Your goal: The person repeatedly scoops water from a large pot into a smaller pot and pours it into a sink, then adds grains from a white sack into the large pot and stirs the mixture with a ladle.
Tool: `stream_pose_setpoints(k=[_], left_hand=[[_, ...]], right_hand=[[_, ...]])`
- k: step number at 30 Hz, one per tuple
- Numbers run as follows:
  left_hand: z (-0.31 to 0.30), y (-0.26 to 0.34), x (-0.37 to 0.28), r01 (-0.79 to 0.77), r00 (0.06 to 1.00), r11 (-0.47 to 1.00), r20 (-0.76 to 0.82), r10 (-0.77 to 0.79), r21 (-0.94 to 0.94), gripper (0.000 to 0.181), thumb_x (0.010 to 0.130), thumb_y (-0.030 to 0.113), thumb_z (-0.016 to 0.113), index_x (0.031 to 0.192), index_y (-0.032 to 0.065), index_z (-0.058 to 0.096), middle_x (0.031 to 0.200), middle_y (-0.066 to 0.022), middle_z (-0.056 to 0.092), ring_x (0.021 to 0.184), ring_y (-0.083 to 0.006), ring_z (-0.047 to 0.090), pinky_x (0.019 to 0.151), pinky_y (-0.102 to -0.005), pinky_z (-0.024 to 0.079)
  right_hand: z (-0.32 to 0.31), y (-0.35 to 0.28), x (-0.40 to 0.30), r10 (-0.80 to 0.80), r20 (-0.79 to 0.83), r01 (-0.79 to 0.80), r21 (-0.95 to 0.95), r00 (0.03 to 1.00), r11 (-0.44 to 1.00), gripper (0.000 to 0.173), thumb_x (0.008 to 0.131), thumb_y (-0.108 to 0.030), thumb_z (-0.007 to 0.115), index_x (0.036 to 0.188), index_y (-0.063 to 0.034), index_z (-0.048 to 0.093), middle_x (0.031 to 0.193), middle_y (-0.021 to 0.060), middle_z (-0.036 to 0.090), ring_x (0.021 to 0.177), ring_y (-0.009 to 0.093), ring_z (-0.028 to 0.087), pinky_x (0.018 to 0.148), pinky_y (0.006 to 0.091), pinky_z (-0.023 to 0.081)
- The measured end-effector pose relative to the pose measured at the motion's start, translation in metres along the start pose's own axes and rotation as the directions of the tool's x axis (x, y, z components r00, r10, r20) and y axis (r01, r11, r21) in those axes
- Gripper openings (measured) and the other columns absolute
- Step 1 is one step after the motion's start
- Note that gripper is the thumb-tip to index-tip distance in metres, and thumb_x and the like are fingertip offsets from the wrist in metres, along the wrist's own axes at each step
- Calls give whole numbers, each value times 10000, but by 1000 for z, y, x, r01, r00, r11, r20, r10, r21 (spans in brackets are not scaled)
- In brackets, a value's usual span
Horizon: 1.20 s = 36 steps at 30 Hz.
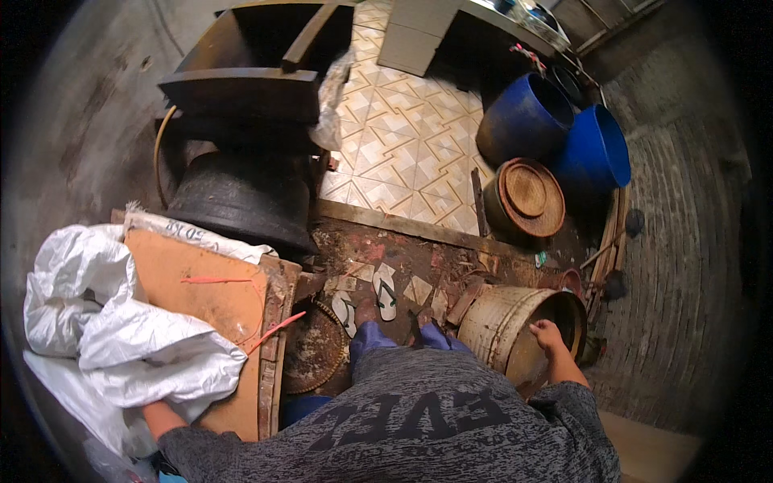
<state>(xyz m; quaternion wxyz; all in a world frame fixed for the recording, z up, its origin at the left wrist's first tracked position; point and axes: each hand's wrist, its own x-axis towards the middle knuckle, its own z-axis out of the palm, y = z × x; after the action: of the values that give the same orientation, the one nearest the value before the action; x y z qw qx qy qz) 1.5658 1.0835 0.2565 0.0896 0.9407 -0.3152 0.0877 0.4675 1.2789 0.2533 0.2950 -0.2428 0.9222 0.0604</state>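
Note:
White woven plastic sacks [163, 350] lie bunched over the left part of an orange-brown board [199, 265]. My left forearm reaches in beneath the sack, which hides my left hand. Two pink strips [275, 332] lie on the board, one of them crossing its right edge. On the other side, my right hand [545, 334] is over the mouth of a large dented metal drum [501, 326], its fingers curled; whether they hold anything cannot be made out. A pair of white flip-flops [384, 293] is on the dirt floor by my feet.
A large black tub [241, 193] stands beyond the board. Two blue plastic barrels [513, 121] and a container topped with woven baskets [546, 211] are at the upper right. A raised sill [410, 226] edges the tiled floor. A round rusty lid [311, 350] lies beside the board.

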Motion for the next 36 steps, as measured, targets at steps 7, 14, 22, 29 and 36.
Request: stream_pose_setpoints(k=[7, 14, 22, 29, 36], left_hand=[[-22, 82, -133, -187, 856, 964, -513, 67, -186, 817, 869, 447, 598, 1453, 48, 189, 1450, -310, 221, 1316, -432, 286, 1052, -484, 309], [5, 245, -443, -375, 922, 711, -157, 355, -594, 792, 875, 452, 585, 1448, 52, 212, 1443, -312, 237, 1305, -431, 305, 1046, -486, 317], [22, 367, -630, -356, 639, 686, 370, 674, -635, 764, 883, 458, 571, 1442, 58, 238, 1434, -315, 256, 1292, -431, 326, 1038, -488, 326], [4, 359, -575, -377, 847, 840, 222, 484, -390, 741, 890, 463, 558, 1437, 62, 261, 1426, -318, 272, 1281, -431, 345, 1031, -489, 334], [-80, 393, -479, -176, 984, 972, -21, 175, -153, 719, 896, 469, 546, 1432, 66, 284, 1418, -321, 288, 1270, -431, 364, 1024, -491, 342]], right_hand=[[34, -4, 10, -42, 92, 25, 173, 995, 985, 380, 809, -316, 692, 1035, -14, 644, 1019, 163, 661, 939, 304, 626, 817, 398, 482], [105, 32, 78, -217, 127, 197, 153, 968, 968, 386, 812, -334, 693, 1040, -25, 654, 950, 146, 673, 878, 260, 632, 785, 368, 490], [122, 35, 101, -85, 282, -41, 411, 956, 911, 378, 816, -352, 699, 1005, -30, 645, 995, 128, 657, 899, 270, 607, 797, 376, 478], [121, 72, 134, -88, 313, -133, 620, 946, 774, 358, 843, -299, 676, 1076, -35, 611, 960, 105, 652, 893, 221, 607, 775, 344, 480], [122, 102, 139, -80, 306, -188, 749, 949, 636, 361, 848, -285, 673, 1094, -27, 615, 1015, 112, 661, 925, 221, 621, 814, 339, 481]])
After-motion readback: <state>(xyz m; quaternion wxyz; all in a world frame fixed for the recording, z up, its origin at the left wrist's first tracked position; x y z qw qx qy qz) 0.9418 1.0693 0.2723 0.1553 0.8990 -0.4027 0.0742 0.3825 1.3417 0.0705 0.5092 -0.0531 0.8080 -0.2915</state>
